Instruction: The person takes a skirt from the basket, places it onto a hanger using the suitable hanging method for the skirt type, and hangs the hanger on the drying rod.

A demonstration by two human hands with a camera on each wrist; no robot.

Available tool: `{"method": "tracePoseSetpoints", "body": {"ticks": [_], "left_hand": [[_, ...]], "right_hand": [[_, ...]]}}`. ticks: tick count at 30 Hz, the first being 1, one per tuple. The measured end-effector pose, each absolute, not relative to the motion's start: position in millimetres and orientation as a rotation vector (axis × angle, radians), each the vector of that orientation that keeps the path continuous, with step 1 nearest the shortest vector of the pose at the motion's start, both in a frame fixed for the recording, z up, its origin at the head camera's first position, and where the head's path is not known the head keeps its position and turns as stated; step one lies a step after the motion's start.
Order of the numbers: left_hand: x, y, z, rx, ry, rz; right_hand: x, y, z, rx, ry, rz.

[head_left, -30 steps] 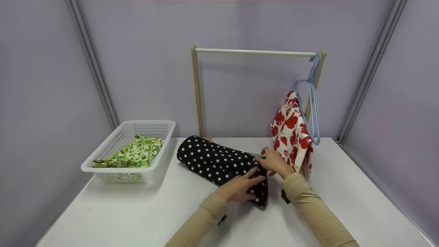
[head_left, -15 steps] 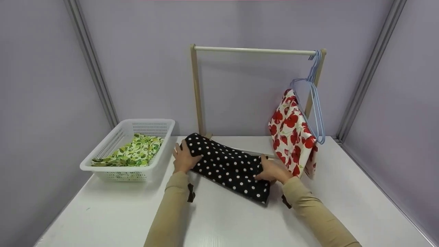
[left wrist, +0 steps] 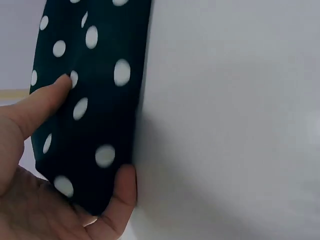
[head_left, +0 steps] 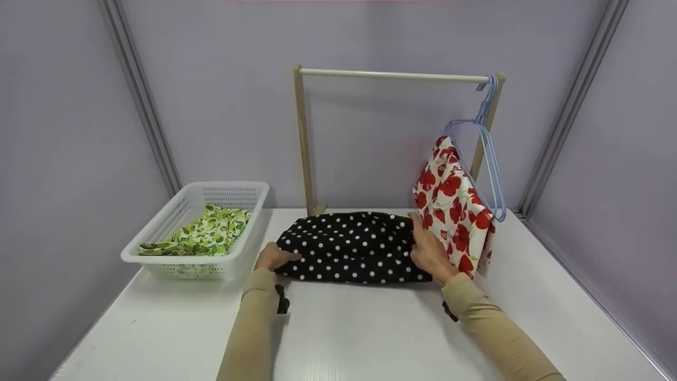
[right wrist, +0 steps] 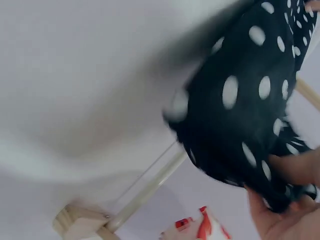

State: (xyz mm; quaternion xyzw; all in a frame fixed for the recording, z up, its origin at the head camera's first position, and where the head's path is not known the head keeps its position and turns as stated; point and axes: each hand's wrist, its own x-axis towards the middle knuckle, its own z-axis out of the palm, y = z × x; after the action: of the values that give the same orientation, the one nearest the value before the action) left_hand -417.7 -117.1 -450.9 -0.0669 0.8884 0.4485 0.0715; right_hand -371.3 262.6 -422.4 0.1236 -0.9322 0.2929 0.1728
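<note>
A black cloth with white polka dots, folded into a wide strip, is held between both hands over the white table. My left hand grips its left end, thumb on top and fingers beneath, as the left wrist view shows with the cloth between thumb and fingers. At the right end my right hand pinches the upper corner. In the right wrist view the cloth hangs loosely from that hand, its lower corner blurred.
A white perforated basket with a green leaf-print cloth stands left. Behind is a wooden-legged rack with a white rail. Blue hangers hang at its right end, beside a red-flowered white cloth close to my right hand.
My left hand has moved from the cloth's right part to its left end and grips there. The polka-dot cloth has turned from slanting to level, its right end raised by my right hand.
</note>
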Motion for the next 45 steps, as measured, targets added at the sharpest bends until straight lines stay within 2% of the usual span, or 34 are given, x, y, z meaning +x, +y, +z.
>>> {"method": "tracePoseSetpoints", "body": {"ticks": [5,13,20,31,38,45], "left_hand": [[-418,-118,-448,-0.076,2.612,1.458],[-421,-96,-432,0.215,2.905,1.677],[-422,-73,-441,0.373,2.938,1.644],[-426,-56,-436,0.486,2.946,1.702],[-428,-62,-433,0.333,2.998,1.678],[-424,-75,-446,0.21,2.832,1.711]], "right_hand": [[-382,270,-422,0.204,-2.379,1.125],[-399,277,-430,-0.234,-2.18,1.358],[-399,285,-440,-0.589,-1.978,1.611],[-400,282,-438,-0.835,-1.502,2.0],[-394,284,-434,-0.798,-1.795,2.063],[-395,281,-439,-0.441,-2.42,1.375]]}}
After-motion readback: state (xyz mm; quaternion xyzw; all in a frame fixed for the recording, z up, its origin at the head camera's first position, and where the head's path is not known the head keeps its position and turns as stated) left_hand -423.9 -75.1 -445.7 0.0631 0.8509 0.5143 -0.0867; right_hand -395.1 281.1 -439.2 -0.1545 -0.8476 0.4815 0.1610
